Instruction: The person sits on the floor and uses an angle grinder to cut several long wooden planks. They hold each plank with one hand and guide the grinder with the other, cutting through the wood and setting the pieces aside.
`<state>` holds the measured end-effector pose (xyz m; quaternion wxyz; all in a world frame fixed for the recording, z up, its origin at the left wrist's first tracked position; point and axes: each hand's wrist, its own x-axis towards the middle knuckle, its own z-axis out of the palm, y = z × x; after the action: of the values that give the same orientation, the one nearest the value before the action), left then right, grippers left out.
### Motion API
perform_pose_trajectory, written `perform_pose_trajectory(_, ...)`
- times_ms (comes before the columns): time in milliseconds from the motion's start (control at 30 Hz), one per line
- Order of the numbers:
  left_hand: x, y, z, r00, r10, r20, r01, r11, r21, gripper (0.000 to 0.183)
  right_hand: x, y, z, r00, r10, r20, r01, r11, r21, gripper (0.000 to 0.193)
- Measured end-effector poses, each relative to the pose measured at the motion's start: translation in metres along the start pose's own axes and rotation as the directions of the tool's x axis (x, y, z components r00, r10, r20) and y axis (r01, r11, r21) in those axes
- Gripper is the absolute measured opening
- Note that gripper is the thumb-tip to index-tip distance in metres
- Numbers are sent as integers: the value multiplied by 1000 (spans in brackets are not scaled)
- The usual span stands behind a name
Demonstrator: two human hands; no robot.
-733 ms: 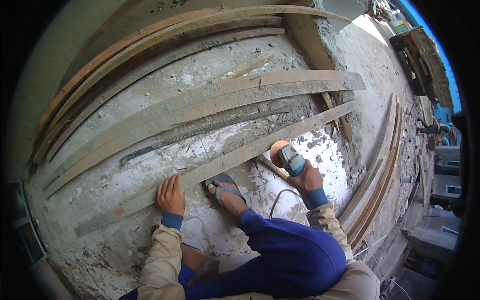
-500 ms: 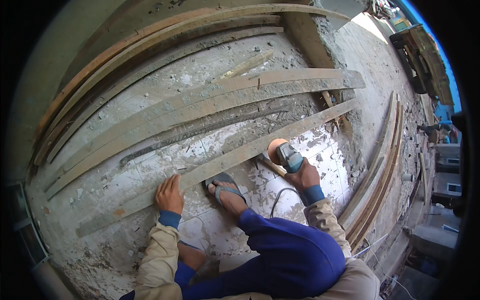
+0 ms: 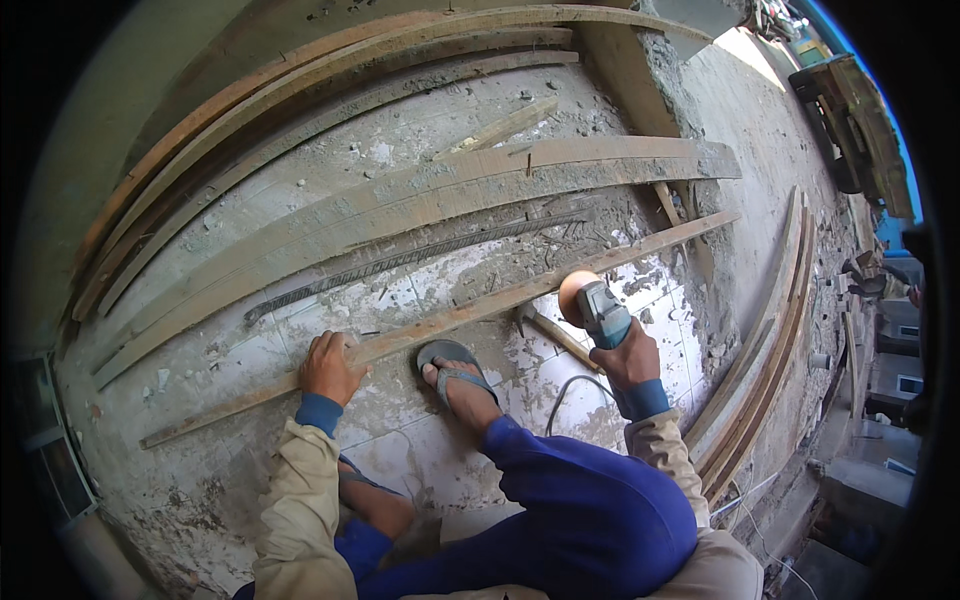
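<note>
My left hand point(image 3: 331, 368) is closed round a long narrow wooden plank point(image 3: 455, 318), towards its left end. The plank slants up to the right across the dirty tiles and is tipped onto its narrow side. In my right hand point(image 3: 634, 358) is a grey and teal angle grinder point(image 3: 603, 314) with an orange disc. The disc is close to the plank's near edge; whether they touch I cannot tell. A hammer point(image 3: 562, 340) with a wooden handle lies on the tiles beside the grinder. My sandalled foot point(image 3: 460, 382) rests against the plank's near side.
Beyond the plank lie a ribbed steel bar point(image 3: 400, 258) and a wide mortar-crusted board point(image 3: 420, 195). More boards point(image 3: 330, 60) line the wall. Several timbers point(image 3: 765, 350) lie at the right. A dark cord point(image 3: 562, 392) curves by my knee. Rubble and nails litter the floor.
The plank has turned from its wide face onto its narrow side, with my left hand moved round it. The grinder has shifted slightly right and down.
</note>
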<state>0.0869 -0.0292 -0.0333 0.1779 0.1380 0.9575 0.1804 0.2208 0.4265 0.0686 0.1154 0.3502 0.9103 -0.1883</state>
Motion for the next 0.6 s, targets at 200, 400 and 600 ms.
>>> perform_pose_trajectory(200, 7, -1, 7, 994, 49, -99, -47, 999, 24, 47, -5, -29, 14, 989, -57, 136, 74, 990, -117, 66)
perform_pose_trajectory(400, 6, -3, 7, 996, 40, -73, -38, 999, 36, 47, -8, -39, 19, 977, -41, 208, 74, 985, -155, 64)
perform_pose_trajectory(600, 7, 2, 10, 1000, -15, -17, 15, 999, 34, 48, -2, -37, 19, 985, -18, 173, 48, 985, -168, 66)
